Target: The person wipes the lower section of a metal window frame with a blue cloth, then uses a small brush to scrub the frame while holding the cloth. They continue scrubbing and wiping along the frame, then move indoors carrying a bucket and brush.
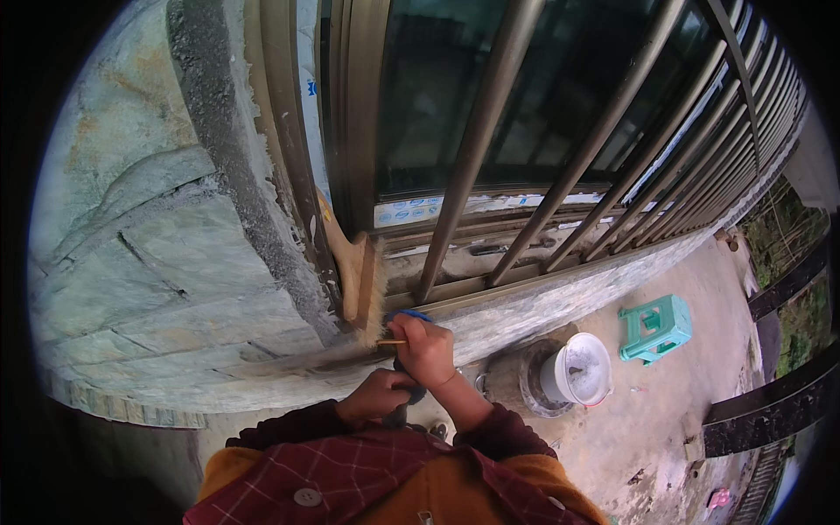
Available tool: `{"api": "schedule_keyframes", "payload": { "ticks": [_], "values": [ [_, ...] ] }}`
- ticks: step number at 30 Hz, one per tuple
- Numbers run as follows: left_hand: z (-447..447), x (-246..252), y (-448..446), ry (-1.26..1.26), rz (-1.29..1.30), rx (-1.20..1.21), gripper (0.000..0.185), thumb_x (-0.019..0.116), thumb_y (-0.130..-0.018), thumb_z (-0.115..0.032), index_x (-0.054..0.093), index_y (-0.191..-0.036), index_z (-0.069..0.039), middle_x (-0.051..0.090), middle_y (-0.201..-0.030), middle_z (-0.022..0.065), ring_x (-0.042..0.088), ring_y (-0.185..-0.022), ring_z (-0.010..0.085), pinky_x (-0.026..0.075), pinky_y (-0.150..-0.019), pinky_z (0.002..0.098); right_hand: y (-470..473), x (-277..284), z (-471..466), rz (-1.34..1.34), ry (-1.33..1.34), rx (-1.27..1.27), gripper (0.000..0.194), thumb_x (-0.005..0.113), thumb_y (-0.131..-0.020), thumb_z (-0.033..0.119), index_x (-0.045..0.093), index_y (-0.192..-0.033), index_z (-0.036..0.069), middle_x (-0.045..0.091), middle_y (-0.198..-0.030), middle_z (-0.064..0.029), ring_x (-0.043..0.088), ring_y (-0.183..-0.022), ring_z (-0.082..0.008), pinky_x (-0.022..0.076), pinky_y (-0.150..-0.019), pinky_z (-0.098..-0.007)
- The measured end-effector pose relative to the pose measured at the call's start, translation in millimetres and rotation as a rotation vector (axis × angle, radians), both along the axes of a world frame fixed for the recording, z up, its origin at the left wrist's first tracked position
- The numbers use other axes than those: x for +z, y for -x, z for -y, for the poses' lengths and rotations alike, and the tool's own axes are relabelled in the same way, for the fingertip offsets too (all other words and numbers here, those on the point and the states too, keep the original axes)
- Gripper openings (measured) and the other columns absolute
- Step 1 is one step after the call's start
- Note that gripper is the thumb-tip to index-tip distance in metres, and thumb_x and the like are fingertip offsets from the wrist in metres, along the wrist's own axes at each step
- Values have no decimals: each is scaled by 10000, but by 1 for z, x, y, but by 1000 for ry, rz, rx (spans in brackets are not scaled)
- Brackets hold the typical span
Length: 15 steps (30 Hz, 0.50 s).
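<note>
Near the lower middle, my right hand (423, 348) is closed on a thin wooden stick (392, 342) that points left; a blue edge (412, 315) shows just above its fingers. My left hand (375, 397) is bent close below it, beside something dark that I cannot make out. Whether the left hand grips that dark thing is unclear. A wooden-handled brush (357, 275) with pale bristles stands on the window ledge, leaning into the frame's corner, just above my hands. Neither hand touches it.
Metal window bars (482, 144) run up and to the right over dark glass. Stone-patterned wall (164, 249) lies left. Below the ledge are a white bucket (577, 371) with greyish contents and a green plastic stool (656, 329). Dark curved beams (774, 410) stand at the right.
</note>
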<state>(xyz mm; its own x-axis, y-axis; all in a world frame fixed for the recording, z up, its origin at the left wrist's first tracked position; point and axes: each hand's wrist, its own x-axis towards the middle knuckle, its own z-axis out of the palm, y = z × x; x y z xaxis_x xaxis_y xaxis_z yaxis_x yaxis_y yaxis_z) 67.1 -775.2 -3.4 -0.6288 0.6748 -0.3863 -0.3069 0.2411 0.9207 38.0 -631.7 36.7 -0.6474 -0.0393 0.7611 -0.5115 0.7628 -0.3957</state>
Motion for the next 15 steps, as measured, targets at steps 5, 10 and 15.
{"api": "schedule_keyframes", "payload": {
  "ticks": [5, 10, 15],
  "values": [
    [9, 4, -7, 100, 82, -25, 302, 597, -837, -122, 623, -1100, 24, 640, -841, 26, 495, -585, 45, 390, -497, 225, -2, 5, -65, -54, 68, -348, 85, 669, -832, 104, 600, -871, 72, 625, -677, -112, 620, -573, -310, 477, -480, -385],
    [16, 11, -9, 62, 47, 56, 219, 586, -804, -95, 667, -961, 35, 646, -760, 48, 557, -649, 87, 442, -578, 258, -1, -8, -39, 9, 54, -239, 103, 659, -830, 86, 564, -868, 70, 590, -648, -119, 582, -523, -322, 443, -457, -406],
    [-4, 9, -16, -40, -27, 22, 243, 587, -801, -102, 641, -1000, 26, 646, -824, 55, 576, -755, 99, 460, -662, 267, -4, -7, 17, 42, 110, 74, 139, 661, -792, 38, 575, -899, 59, 608, -678, -141, 598, -565, -339, 469, -491, -399]
  ]
}}
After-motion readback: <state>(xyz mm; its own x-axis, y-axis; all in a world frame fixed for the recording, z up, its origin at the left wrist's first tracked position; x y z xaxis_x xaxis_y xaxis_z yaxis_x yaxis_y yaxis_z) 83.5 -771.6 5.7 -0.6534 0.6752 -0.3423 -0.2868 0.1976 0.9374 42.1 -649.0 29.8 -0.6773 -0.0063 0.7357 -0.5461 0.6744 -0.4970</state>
